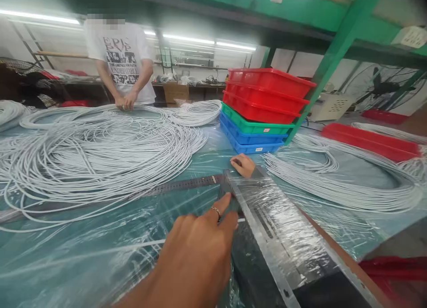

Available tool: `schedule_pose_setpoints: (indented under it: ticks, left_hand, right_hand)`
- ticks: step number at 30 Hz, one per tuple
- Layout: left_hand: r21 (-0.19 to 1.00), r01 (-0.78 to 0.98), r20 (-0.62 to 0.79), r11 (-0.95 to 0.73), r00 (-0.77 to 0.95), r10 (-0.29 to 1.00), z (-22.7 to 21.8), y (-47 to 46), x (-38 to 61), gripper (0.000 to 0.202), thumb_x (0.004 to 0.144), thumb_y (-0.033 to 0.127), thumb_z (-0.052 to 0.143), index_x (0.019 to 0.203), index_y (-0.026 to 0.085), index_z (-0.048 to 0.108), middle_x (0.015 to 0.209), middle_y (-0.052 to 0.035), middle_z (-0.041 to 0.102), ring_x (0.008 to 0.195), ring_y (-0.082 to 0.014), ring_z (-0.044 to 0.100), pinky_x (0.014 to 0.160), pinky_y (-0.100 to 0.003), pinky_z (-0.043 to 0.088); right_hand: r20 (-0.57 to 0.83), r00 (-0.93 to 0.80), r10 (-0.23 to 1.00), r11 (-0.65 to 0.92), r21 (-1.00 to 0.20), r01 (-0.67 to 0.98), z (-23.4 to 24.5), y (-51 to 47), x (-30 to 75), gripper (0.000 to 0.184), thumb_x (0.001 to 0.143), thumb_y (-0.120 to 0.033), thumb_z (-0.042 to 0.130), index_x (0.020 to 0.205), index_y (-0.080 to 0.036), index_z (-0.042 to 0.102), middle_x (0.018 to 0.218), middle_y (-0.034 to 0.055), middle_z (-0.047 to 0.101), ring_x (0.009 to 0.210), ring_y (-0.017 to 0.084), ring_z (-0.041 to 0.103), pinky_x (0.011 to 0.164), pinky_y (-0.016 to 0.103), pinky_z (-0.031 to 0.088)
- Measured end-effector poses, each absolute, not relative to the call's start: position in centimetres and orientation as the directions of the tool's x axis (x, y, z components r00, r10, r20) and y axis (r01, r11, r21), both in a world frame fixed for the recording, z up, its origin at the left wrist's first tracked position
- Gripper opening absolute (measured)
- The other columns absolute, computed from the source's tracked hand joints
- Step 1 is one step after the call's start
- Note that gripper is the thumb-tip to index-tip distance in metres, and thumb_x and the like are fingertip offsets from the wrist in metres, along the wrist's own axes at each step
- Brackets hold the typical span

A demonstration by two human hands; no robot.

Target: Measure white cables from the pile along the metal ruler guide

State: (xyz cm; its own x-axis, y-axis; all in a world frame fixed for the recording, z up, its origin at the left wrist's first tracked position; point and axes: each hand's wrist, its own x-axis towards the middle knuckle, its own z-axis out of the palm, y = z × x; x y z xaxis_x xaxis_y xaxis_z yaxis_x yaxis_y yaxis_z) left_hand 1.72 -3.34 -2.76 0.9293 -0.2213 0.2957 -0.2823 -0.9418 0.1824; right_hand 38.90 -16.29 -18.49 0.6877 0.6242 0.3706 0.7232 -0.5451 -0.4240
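Note:
My left hand (200, 241), with a ring on one finger, is closed with its fingertips pressed down on a thin white cable (242, 220) at the near edge of a metal cutter (276, 219) wrapped in clear film. The cable trails off to the left, blurred, over the plastic-covered table (83, 263). My right hand (244, 164) is curled over the far end of the cutter's long arm. A steel ruler (180, 185) lies flat on the table, running left from the cutter.
Large coils of white cable (93, 156) cover the table's left, and more cable (340, 188) lies on the right. Stacked red, green and blue trays (263, 112) stand behind the cutter beside a green post (320, 72). A person in a white T-shirt (122, 63) stands across the table handling cable.

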Motion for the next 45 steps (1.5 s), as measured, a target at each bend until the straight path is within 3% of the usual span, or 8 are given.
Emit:
schedule_pose_setpoints:
  ticks: [6, 11, 17, 25, 29, 34, 39, 45]
  left_hand:
    - [0.085, -0.256, 0.341, -0.963, 0.916, -0.213, -3.6, -4.2, 1.3, 0.039, 0.07, 0.005, 0.046, 0.102, 0.016, 0.067, 0.15, -0.0102, 0.045, 0.052, -0.0284, 0.063, 0.044, -0.051, 0.058]
    - [0.098, -0.285, 0.398, -0.954, 0.889, -0.225, -4.0, -4.1, 1.5, 0.031, 0.073, 0.004, 0.043, 0.094, 0.016, 0.064, 0.147, -0.0135, 0.049, 0.058, -0.0285, 0.067, 0.049, -0.045, 0.06]
    - [0.082, -0.309, 0.484, -0.948, 0.843, -0.233, -3.7, -3.9, 1.5, 0.034, 0.067, 0.002, 0.045, 0.092, 0.016, 0.064, 0.142, -0.0137, 0.054, 0.056, -0.0306, 0.066, 0.044, -0.049, 0.059]
    - [0.013, -0.294, 0.438, -0.956, 0.861, -0.259, -3.8, -3.9, 1.6, 0.039, 0.067, 0.002, 0.051, 0.101, 0.014, 0.066, 0.145, -0.0132, 0.051, 0.057, -0.0245, 0.067, 0.049, -0.04, 0.062]
    - [-0.038, -0.296, 0.444, -0.955, 0.851, -0.281, -3.8, -4.2, 1.5, 0.046, 0.062, 0.011, 0.062, 0.108, 0.013, 0.069, 0.139, -0.0171, 0.055, 0.048, -0.0267, 0.062, 0.036, -0.042, 0.054]
    - [-0.013, -0.319, 0.439, -0.948, 0.85, -0.292, -3.9, -4.3, 1.6, 0.052, 0.062, 0.017, 0.063, 0.113, 0.011, 0.068, 0.131, -0.0151, 0.062, 0.047, -0.0258, 0.062, 0.032, -0.041, 0.052]
    - [-0.009, -0.324, 0.581, -0.946, 0.768, -0.269, -4.1, -4.5, 1.7, 0.044, 0.064, 0.014, 0.058, 0.106, 0.008, 0.068, 0.124, -0.0126, 0.067, 0.041, -0.0218, 0.055, 0.027, -0.039, 0.046]
    - [-0.049, -0.317, 0.636, -0.947, 0.721, -0.274, -4.1, -4.6, 1.6, 0.041, 0.067, 0.007, 0.048, 0.103, 0.007, 0.068, 0.12, -0.0122, 0.068, 0.039, -0.02, 0.052, 0.027, -0.036, 0.043]
  right_hand:
    - [0.388, 0.673, 0.63, -0.542, -0.401, 0.739, -18.3, -16.3, 38.8, 0.024, 0.096, -0.031, 0.056, 0.111, -0.021, 0.072, 0.108, 0.0061, 0.062, 0.08, 0.018, 0.059, 0.08, 0.033, 0.051]
    - [0.383, 0.662, 0.644, -0.541, -0.384, 0.749, -18.3, -16.4, 39.0, 0.024, 0.095, -0.029, 0.058, 0.112, -0.021, 0.071, 0.108, 0.0061, 0.063, 0.082, 0.018, 0.059, 0.084, 0.034, 0.052]
    - [0.377, 0.663, 0.647, -0.549, -0.373, 0.748, -18.6, -16.5, 39.3, 0.027, 0.096, -0.033, 0.056, 0.116, -0.021, 0.07, 0.109, 0.0064, 0.062, 0.082, 0.017, 0.058, 0.085, 0.033, 0.052]
    - [0.369, 0.663, 0.652, -0.559, -0.358, 0.748, -18.4, -16.3, 38.9, 0.025, 0.095, -0.03, 0.057, 0.116, -0.022, 0.069, 0.109, 0.0058, 0.061, 0.084, 0.018, 0.059, 0.084, 0.032, 0.051]
    - [0.364, 0.664, 0.653, -0.567, -0.346, 0.747, -18.2, -16.4, 38.7, 0.025, 0.096, -0.029, 0.056, 0.117, -0.021, 0.068, 0.113, 0.0071, 0.06, 0.087, 0.019, 0.06, 0.084, 0.032, 0.05]
    - [0.346, 0.649, 0.678, -0.555, -0.338, 0.76, -17.8, -16.5, 38.4, 0.025, 0.096, -0.027, 0.055, 0.117, -0.02, 0.067, 0.111, 0.0073, 0.061, 0.088, 0.019, 0.06, 0.086, 0.032, 0.049]
    - [0.337, 0.653, 0.679, -0.561, -0.336, 0.757, -17.6, -16.5, 38.2, 0.025, 0.098, -0.027, 0.055, 0.118, -0.019, 0.067, 0.11, 0.0071, 0.059, 0.089, 0.019, 0.058, 0.087, 0.031, 0.047]
    - [0.32, 0.663, 0.676, -0.575, -0.333, 0.747, -17.7, -16.4, 38.2, 0.021, 0.099, -0.023, 0.057, 0.117, -0.018, 0.066, 0.112, 0.006, 0.058, 0.09, 0.018, 0.058, 0.086, 0.029, 0.045]
